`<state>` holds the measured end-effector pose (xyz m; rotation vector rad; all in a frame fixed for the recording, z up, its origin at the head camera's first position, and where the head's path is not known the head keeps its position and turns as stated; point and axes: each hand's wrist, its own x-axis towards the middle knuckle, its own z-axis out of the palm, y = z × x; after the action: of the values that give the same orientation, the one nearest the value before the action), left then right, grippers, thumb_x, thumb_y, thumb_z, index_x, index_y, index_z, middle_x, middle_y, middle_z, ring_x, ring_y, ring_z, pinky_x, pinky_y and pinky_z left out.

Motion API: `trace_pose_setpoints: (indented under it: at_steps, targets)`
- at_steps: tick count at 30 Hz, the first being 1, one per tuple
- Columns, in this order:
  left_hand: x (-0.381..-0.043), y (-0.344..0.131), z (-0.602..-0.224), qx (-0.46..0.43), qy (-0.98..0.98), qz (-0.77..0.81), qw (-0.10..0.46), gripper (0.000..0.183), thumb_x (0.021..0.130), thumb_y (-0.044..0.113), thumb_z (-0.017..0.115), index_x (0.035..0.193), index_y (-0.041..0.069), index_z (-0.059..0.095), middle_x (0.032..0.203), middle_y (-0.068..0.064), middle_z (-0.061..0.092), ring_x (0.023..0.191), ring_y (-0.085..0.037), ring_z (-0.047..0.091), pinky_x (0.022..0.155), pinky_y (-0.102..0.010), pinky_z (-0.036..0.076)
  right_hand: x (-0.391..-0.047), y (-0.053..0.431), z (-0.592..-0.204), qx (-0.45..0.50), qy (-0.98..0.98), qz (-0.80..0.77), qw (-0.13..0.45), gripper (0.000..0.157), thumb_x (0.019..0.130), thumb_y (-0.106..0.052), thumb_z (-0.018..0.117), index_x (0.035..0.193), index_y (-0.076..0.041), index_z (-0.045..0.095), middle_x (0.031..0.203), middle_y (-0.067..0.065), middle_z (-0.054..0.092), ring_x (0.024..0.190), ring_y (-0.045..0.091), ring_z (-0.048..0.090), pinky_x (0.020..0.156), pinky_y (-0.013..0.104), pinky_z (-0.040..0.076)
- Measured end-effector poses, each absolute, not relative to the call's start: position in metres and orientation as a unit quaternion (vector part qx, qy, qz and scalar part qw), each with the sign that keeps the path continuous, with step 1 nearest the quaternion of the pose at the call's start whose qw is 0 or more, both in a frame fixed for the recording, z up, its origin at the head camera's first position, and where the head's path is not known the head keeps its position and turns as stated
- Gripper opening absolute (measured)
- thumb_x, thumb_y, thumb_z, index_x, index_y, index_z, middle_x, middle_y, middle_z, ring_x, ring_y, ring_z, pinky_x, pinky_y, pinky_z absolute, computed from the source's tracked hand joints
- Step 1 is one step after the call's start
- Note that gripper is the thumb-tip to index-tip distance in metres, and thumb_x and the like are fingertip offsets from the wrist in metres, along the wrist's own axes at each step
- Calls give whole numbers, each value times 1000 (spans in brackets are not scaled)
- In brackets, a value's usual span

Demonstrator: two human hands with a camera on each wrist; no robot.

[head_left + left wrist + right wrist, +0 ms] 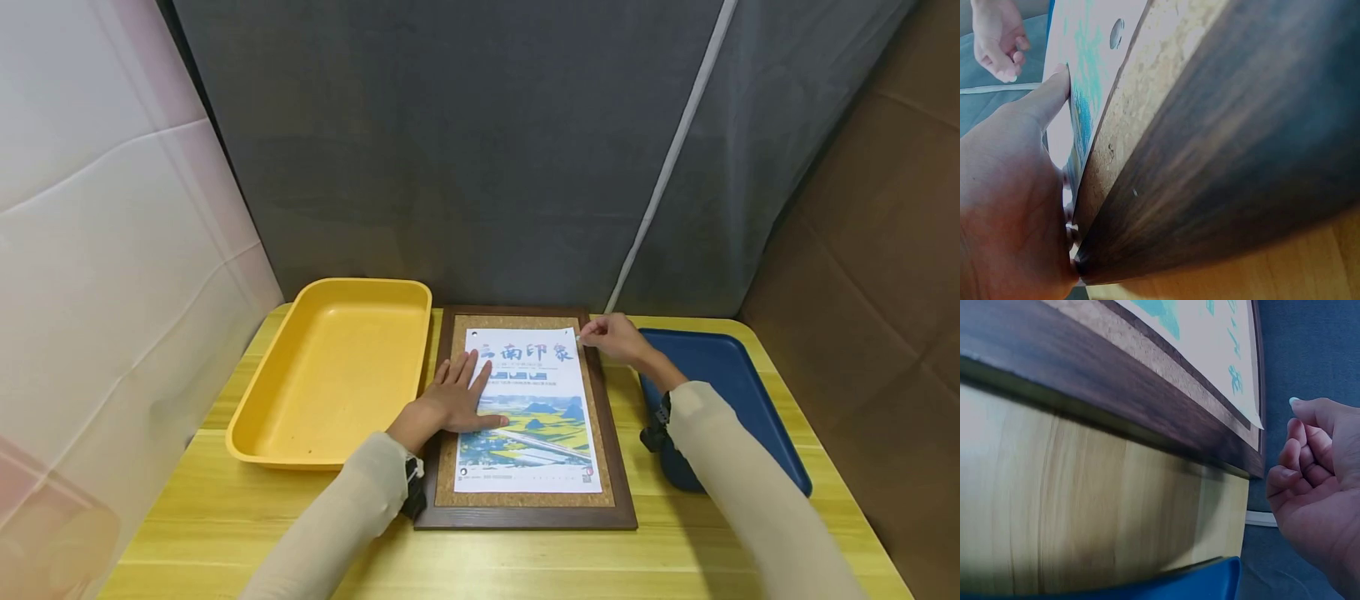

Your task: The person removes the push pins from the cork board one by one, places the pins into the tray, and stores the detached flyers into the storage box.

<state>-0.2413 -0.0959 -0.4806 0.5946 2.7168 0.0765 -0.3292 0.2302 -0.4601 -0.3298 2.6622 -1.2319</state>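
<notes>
A printed paper poster (532, 442) with blue lettering and a landscape lies on a cork board (525, 500) in a dark wooden frame (525, 518). My left hand (453, 402) presses flat on the poster's left side, fingers spread and thumb pointing right. At the poster's top right corner, my right hand (615, 337) pinches a small white thing (1295, 400) between thumb and curled fingers; I cannot tell its kind. Small dark round marks show at the poster's corners, and one looks like a grey disc (1117, 34) in the left wrist view.
A yellow tray (330, 454) stands left of the board. To the right is a dark blue tray (738, 392), partly covered by the right forearm. The wooden table (225, 533) backs onto a dark grey cloth (450, 167) with a white strip (678, 142).
</notes>
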Motion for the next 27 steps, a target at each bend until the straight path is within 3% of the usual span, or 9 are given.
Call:
trace_pose_setpoints:
  at_steps: [5, 13, 27]
  targets:
    - [-241, -96, -480, 210, 961, 33, 178, 109, 95, 80, 45, 172, 15, 3, 178, -15, -8, 164, -35, -7, 131, -56, -2, -328, 239, -455, -122, 901, -405, 96, 21, 106, -15, 64, 114, 2, 74, 112, 17, 70, 90, 28, 57, 78, 37, 46]
    - [-242, -96, -483, 211, 961, 35, 176, 109, 96, 80, 45, 172, 15, 1, 178, -16, -9, 164, -35, -8, 131, -56, -2, -325, 257, -455, -132, 900, -402, 107, 19, 106, -14, 65, 109, 3, 73, 106, 18, 70, 95, 36, 61, 80, 36, 48]
    - [-244, -97, -482, 210, 959, 50, 182, 110, 95, 79, 47, 172, 14, 3, 178, -16, -9, 164, -36, -8, 131, -56, -5, -321, 288, -454, -154, 913, -362, 110, 17, 106, -12, 65, 107, 3, 73, 105, 21, 71, 94, 37, 63, 82, 36, 51]
